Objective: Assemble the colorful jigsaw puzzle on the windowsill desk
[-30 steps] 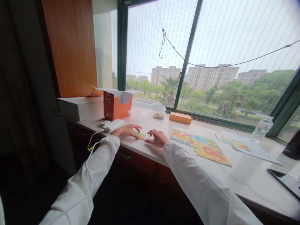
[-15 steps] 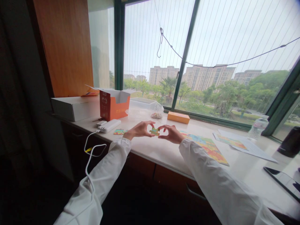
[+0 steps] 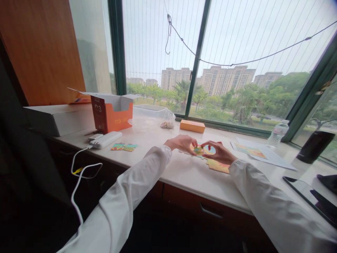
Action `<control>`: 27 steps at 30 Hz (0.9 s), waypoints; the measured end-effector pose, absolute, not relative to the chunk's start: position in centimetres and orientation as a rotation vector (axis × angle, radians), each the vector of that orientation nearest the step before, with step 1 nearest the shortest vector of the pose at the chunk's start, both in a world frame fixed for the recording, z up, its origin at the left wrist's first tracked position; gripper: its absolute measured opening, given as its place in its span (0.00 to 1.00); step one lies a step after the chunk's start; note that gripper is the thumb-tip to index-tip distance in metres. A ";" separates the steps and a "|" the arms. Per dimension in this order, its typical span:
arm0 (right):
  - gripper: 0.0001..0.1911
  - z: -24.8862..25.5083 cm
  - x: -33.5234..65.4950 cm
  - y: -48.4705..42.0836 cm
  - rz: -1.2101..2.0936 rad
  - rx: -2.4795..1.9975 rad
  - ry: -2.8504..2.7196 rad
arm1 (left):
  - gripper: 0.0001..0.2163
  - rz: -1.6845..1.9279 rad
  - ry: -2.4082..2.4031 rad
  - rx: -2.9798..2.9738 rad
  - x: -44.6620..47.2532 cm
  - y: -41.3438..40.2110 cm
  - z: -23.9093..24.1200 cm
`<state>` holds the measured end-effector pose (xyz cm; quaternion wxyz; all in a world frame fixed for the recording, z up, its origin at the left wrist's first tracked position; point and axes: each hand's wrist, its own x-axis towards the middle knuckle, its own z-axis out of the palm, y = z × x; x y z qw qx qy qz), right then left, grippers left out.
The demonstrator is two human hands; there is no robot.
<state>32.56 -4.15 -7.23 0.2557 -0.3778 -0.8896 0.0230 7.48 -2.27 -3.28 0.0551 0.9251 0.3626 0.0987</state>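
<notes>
Between my two hands is a small yellow-green puzzle piece. My left hand pinches it from the left, and my right hand has its thumb and forefinger at its right side. Both hands are over the partly joined jigsaw puzzle, which is largely hidden behind them. Whether the piece touches the puzzle I cannot tell. A few loose puzzle pieces in green, blue and orange lie on the tabletop left of my hands.
A red-orange box, a white power strip and a bag of pieces are on the left. An orange box stands by the window. Right are a printed sheet, a bottle, a black cylinder and a tablet.
Both hands have carried the puzzle piece rightward, from the open tabletop to over the jigsaw puzzle. The camera view has turned a little to the right.
</notes>
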 end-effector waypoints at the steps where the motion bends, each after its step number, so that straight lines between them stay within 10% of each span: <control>1: 0.26 -7.4 33.3 -4.1 0.102 -1.031 -2.418 | 0.27 0.295 1.072 2.830 8.1 -2.2 -3.5; 27: 0.24 -7.8 34.9 -3.8 0.439 -1.022 -2.579 | 0.18 0.370 0.779 2.949 9.1 -3.2 -6.0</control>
